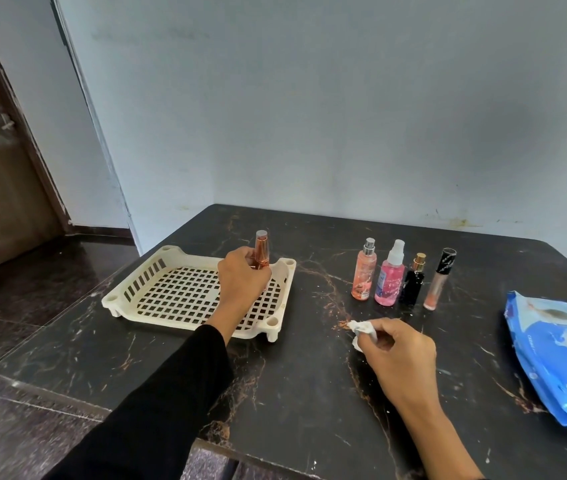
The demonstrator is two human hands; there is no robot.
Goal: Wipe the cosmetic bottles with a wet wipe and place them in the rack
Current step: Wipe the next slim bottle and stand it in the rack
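Note:
My left hand [242, 278] grips a copper-coloured bottle [261, 249] with a silver cap, held upright over the right side of the cream plastic rack [157, 292]. My right hand [401, 355] pinches a crumpled white wet wipe [361, 330] just above the table, right of the rack. Further back stand a peach spray bottle [364, 271], a pink spray bottle [390, 277], a small black bottle [413, 280] with a gold cap, and a slim peach gloss tube [438, 280] with a black cap, all in a row.
The dark marble table [292, 375] has its front edge close to me and its left corner near the rack. A blue pack of wet wipes [559, 355] lies at the right edge. A pale wall runs behind; a brown door is at far left.

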